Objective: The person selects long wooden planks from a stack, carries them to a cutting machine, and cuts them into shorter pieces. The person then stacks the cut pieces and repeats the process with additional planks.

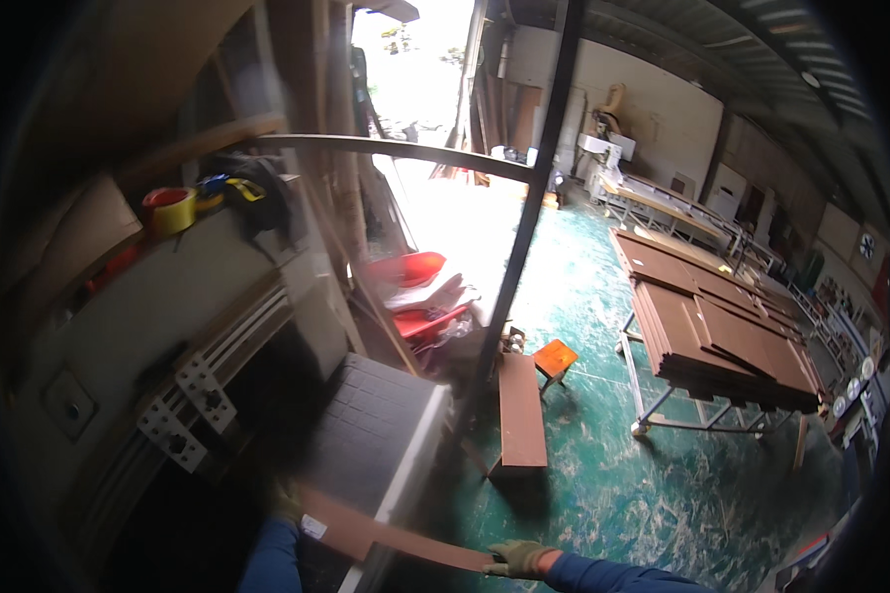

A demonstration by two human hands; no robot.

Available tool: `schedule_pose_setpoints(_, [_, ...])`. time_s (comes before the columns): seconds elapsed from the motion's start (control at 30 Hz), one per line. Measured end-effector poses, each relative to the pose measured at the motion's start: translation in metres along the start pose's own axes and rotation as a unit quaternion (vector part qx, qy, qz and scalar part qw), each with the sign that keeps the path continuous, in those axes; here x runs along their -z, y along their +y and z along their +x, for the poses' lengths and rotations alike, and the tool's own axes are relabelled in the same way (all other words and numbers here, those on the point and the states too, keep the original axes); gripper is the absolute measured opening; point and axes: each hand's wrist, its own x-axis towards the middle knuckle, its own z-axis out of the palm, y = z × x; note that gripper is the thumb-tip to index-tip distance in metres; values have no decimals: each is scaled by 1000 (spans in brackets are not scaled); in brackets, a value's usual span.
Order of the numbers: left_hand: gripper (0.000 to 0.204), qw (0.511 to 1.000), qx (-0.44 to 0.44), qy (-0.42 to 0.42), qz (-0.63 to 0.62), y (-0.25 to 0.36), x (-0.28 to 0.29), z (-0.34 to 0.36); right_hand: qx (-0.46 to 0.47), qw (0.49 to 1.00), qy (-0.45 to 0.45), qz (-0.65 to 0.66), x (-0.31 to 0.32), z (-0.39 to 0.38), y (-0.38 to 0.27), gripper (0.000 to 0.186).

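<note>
1. A worker's right hand [517, 559], in a greenish glove with a blue sleeve behind it, grips the right end of a long brown board [420, 544] near the lower edge of the view. The fingers [497, 550] point left and sit close together, in narrow hold of the board's tip.

2. The left hand [288, 502], dim and blurred, meets the board's other end, just beside a white label [313, 526]. How far its fingers are spread or bent cannot be told in the shadow.

3. The brown board spans the space between the two hands, sloping slightly down toward the right. It lies directly left of the right hand's fingers and right of the left hand, at the near end of a dark tabletop [371, 410] with a pale edge strip [415, 455].

4. Beyond the board, a brown panel [521, 415] stands near an orange stool [556, 358] on the green floor [603, 504]. Farther right, stacked brown boards [707, 331] rest on a wheeled rack [702, 423].
</note>
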Motion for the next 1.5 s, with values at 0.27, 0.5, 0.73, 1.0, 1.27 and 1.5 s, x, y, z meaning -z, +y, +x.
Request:
schedule_pose_setpoints(0.27, [84,985,-19,25,170,83,-72,-153,32,992,39,115,-65,-46,81,88])
schedule_pose_setpoints(0.5, [90,957,54,-91,271,119,-63,-158,-14,998,16,57,-45,-104,99,73])
schedule_pose_setpoints(0.73, [133,947,36,-202,246,116,-40,-130,-18,993,77,87,-67,-94,110,62])
schedule_pose_setpoints(1.0, [150,933,20,-261,247,101,-35,-97,-32,993,88,76,-71,-86,110,63])
schedule_pose_setpoints(1.27, [153,924,28,-259,280,100,-43,-88,-37,992,90,79,-74,-83,109,62])
schedule_pose_setpoints(1.5, [154,912,68,-257,313,97,-52,-79,-44,992,100,66,-77,-81,107,62])
